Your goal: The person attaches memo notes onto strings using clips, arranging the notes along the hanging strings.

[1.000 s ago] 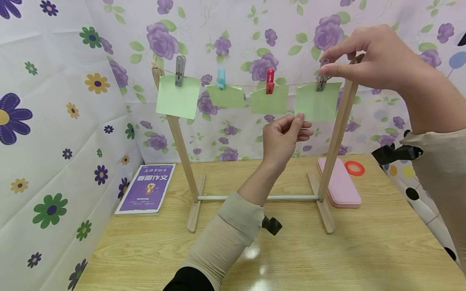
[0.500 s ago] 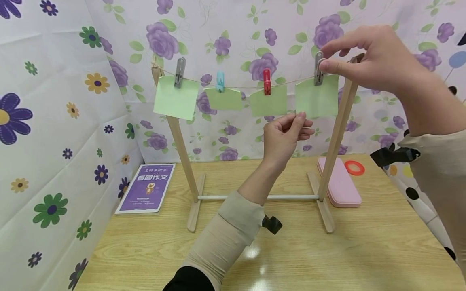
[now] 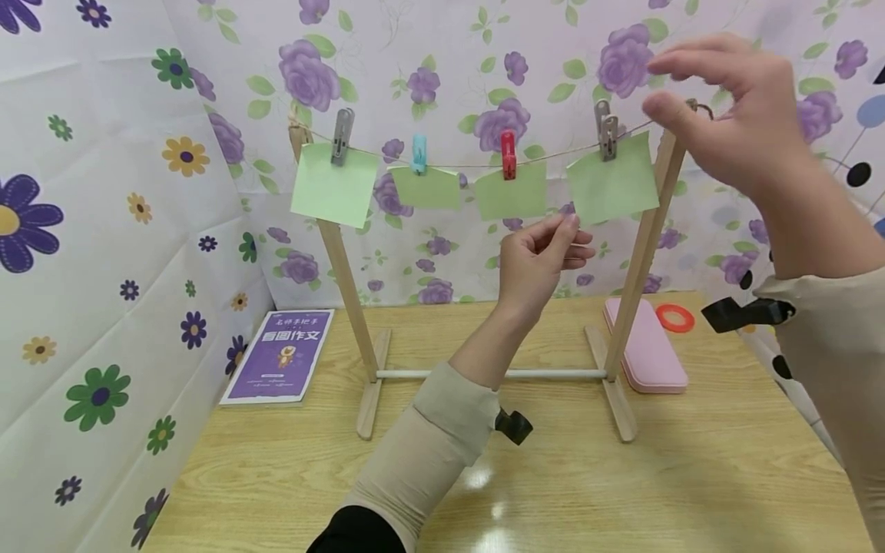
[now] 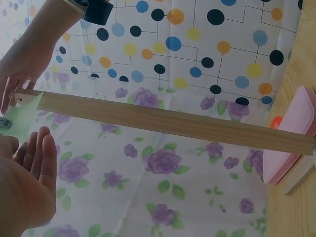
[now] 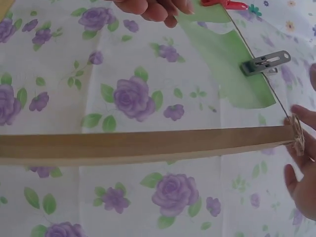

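Note:
In the head view, a green paper sheet (image 3: 614, 184) hangs tilted from a twine line (image 3: 553, 157), under a grey clothespin (image 3: 608, 138). My left hand (image 3: 535, 265) pinches the sheet's lower left corner between thumb and finger. To the right of the clothespin, my right hand (image 3: 743, 127) is raised by the post top, thumb and fingers spread, holding nothing. The right wrist view shows that clothespin (image 5: 266, 63) gripping the sheet's edge (image 5: 242, 74) on the line. Three more green sheets hang leftward, under a red clothespin (image 3: 508, 153), a blue clothespin (image 3: 419, 153) and another grey clothespin (image 3: 342, 137).
Two wooden posts, left (image 3: 346, 288) and right (image 3: 643, 261), hold the line, joined low by a white rod (image 3: 553, 374). A purple book (image 3: 280, 357) lies left; a pink case (image 3: 650, 353) and a red ring (image 3: 674, 318) lie right, behind the stand.
My right hand has let go of the right grey clothespin and moved right, its fingers opening. The clothespin stays on the line, and its sheet has turned askew. My left hand has stayed put.

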{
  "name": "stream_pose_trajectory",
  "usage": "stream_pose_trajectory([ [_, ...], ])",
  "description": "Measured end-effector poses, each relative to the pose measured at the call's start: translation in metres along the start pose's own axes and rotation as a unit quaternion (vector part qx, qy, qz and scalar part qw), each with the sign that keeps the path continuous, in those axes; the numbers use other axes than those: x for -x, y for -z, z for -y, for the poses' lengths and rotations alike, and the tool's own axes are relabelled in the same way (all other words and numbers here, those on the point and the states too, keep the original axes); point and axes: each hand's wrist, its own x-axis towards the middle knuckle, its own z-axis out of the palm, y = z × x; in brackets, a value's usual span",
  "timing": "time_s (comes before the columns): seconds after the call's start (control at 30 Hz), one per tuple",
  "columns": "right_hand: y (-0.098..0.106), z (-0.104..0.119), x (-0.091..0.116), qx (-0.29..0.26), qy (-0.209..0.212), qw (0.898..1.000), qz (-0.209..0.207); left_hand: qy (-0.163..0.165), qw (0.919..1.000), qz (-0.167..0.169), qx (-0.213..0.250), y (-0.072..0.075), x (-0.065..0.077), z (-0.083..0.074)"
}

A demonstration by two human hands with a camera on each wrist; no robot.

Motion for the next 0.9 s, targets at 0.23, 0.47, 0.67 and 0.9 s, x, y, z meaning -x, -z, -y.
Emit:
stream_pose_trajectory([
  [0.23, -0.017, 0.014, 0.038, -0.128, 0.02, 0.932, -0.338, 0.038, 0.9965, 0.036, -0.066, 0.022, 0.033, 0.024],
  [0.47, -0.044, 0.021, 0.116, -0.23, 0.014, 0.916, -0.328, 0.051, 0.9762, 0.06, -0.202, 0.08, 0.089, 0.051],
  [0.67, -0.061, 0.001, 0.192, -0.136, -0.059, 0.977, -0.152, 0.005, 0.9372, 0.073, -0.341, 0.137, 0.131, 0.053],
  [0.9, -0.077, -0.018, 0.251, -0.027, -0.098, 0.995, -0.011, -0.002, 0.8592, 0.086, -0.504, 0.181, 0.166, 0.042],
])
